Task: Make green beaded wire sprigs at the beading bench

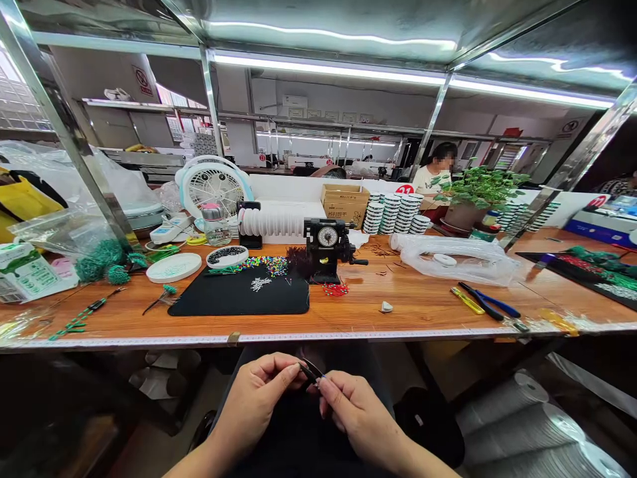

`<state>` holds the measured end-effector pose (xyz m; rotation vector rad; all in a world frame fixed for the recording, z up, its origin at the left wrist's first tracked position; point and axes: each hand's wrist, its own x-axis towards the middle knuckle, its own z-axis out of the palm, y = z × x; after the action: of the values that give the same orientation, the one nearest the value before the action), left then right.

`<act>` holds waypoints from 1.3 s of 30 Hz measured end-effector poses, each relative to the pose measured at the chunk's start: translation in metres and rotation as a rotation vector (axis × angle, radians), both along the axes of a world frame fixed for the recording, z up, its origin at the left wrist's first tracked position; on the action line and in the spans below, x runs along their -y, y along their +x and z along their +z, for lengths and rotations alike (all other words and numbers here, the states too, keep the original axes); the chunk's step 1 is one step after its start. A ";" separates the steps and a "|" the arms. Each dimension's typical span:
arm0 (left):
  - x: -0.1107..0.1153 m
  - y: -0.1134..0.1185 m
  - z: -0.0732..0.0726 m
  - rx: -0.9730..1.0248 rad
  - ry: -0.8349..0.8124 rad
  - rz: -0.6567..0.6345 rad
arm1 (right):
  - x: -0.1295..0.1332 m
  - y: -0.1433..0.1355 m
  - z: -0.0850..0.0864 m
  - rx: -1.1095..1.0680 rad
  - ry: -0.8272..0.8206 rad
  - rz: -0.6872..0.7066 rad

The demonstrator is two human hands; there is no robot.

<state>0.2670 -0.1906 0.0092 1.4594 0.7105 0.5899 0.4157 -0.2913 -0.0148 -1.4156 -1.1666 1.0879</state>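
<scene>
1. Wooden workbench [423,309]: spans 10 to 2 o'clock beyond the hands. Its front edge, lined with a measuring tape [174,340], is the nearest barrier, at 12; fingers apart from it.
2. Black mat [239,299]: 11 o'clock, near the bench edge, beads on and around it. Hand-cranked winder [327,249] with dial stands at 12, farther in. Pliers [490,302] at 2, handles spread.
3. Left hand [253,395]: at 8 from the dark strip, fingers curled, thumb and forefinger pinching its upper-left part.
4. Right hand [353,405]: at 4 from the strip, thumb and forefinger pressed together on its lower-right part. Neither hand is clearly nearer; both touch.
5. Dark, slender strip [312,369]: between the two sets of fingertips, above the lap, short of the bench. Long axis about 10 to 4, slightly bowed; fingers cover parts, so exact ends and material can't be told. Open air toward 12 up to the bench edge; forearms bound 7 and 5.
</scene>
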 end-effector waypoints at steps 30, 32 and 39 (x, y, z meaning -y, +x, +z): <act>-0.014 0.026 0.024 0.101 -0.433 -0.019 | -0.014 0.087 0.053 0.724 0.086 -0.255; -0.026 0.039 0.035 0.129 -0.403 0.009 | -0.008 0.051 0.052 0.279 0.042 0.174; -0.068 0.072 0.050 -0.172 0.990 -0.036 | -0.007 0.106 0.035 0.277 0.083 -0.457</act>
<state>0.3391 -0.1224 0.0588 2.4532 0.5283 0.8508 0.5213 -0.2845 0.0198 -1.6975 -0.9919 0.5313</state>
